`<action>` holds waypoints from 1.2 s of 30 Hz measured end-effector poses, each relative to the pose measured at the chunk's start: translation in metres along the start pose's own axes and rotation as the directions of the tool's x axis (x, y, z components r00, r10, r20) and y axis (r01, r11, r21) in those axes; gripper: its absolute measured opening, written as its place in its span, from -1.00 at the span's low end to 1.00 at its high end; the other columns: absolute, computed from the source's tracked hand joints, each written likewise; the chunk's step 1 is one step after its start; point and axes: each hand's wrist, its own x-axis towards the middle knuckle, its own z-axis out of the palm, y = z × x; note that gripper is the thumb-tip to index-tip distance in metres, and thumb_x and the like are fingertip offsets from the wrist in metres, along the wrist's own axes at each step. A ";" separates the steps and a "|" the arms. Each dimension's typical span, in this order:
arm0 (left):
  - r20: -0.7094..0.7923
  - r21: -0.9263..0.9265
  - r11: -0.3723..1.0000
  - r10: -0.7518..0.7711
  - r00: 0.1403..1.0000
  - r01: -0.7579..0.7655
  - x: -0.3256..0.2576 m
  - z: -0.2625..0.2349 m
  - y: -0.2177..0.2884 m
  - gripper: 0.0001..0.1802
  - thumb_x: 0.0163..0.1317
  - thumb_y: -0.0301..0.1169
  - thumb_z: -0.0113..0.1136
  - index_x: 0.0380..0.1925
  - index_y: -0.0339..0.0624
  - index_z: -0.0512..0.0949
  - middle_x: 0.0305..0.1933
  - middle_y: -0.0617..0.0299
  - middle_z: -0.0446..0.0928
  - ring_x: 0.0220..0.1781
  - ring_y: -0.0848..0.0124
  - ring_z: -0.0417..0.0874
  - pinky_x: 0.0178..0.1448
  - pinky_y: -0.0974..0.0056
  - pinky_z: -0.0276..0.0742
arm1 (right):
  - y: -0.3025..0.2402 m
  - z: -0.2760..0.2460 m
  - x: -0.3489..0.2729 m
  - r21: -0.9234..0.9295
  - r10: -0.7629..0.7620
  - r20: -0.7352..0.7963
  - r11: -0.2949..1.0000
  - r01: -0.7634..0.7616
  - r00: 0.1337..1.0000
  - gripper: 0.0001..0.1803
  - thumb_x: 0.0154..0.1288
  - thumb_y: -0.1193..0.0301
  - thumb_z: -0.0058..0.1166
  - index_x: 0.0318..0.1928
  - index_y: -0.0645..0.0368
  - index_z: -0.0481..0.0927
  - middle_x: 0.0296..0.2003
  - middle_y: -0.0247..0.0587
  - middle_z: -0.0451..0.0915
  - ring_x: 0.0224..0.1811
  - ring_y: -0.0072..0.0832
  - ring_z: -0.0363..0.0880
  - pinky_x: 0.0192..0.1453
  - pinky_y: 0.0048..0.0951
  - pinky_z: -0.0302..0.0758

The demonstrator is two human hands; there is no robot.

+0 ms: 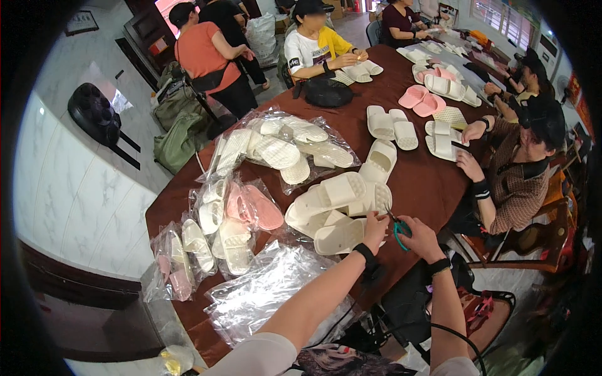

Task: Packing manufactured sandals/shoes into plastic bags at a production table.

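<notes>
A pair of scissors with teal handles (399, 234) sits in my right hand (420, 238), its dark blades pointing up and left. The blade tips are close to the lower end of a white slipper (378, 194). My left hand (376, 230) is closed with its fingers pinched at the edge of the white slippers, just left of the blades; which slipper edge it grips is partly hidden. Beside that hand lies another white slipper (338, 238). More loose white slippers (329, 193) are piled directly ahead, overlapping one another.
Bagged white slippers (276, 150) and bagged pink slippers (257, 205) cover the table's left side. Clear plastic bags (263, 291) lie near my left forearm. A brown cloth (433, 188) covers the table. Co-workers sit around it, one at right handling a white slipper (444, 141). A black bag (327, 92) lies farther back.
</notes>
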 end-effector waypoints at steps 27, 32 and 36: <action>-0.097 0.345 0.845 0.464 0.880 -0.408 -0.020 -0.027 -0.036 -0.86 0.32 -0.46 0.07 -0.29 -0.34 0.51 -0.40 0.12 0.59 -0.41 0.40 0.65 -0.29 0.34 0.53 | -0.046 -0.040 0.066 -0.249 -0.129 0.470 0.930 0.271 0.873 -0.57 0.08 0.05 0.08 -0.11 0.00 0.69 -0.25 -0.10 0.68 -0.18 -0.13 0.65 -0.10 -0.20 0.55; 0.006 0.313 0.872 0.394 0.919 -0.376 -0.027 -0.017 -0.033 -0.86 0.32 -0.43 0.07 -0.28 -0.30 0.52 -0.39 0.17 0.59 -0.37 0.44 0.63 -0.25 0.35 0.52 | -0.019 -0.042 0.039 -0.173 -0.185 0.180 0.961 0.216 0.966 -0.61 0.10 0.15 0.12 -0.07 0.01 0.63 -0.28 -0.09 0.67 -0.20 -0.13 0.64 -0.14 -0.18 0.54; 0.068 0.208 0.854 0.474 0.878 -0.477 -0.069 -0.006 0.017 -0.88 0.38 -0.45 0.00 -0.20 -0.25 0.49 -0.29 0.19 0.57 -0.26 0.46 0.62 -0.10 0.36 0.57 | 0.009 -0.014 -0.003 -0.106 -0.113 -0.183 0.990 0.095 0.977 -0.60 0.16 0.21 0.12 0.02 0.00 0.53 -0.27 -0.11 0.65 -0.22 -0.14 0.63 -0.16 -0.17 0.53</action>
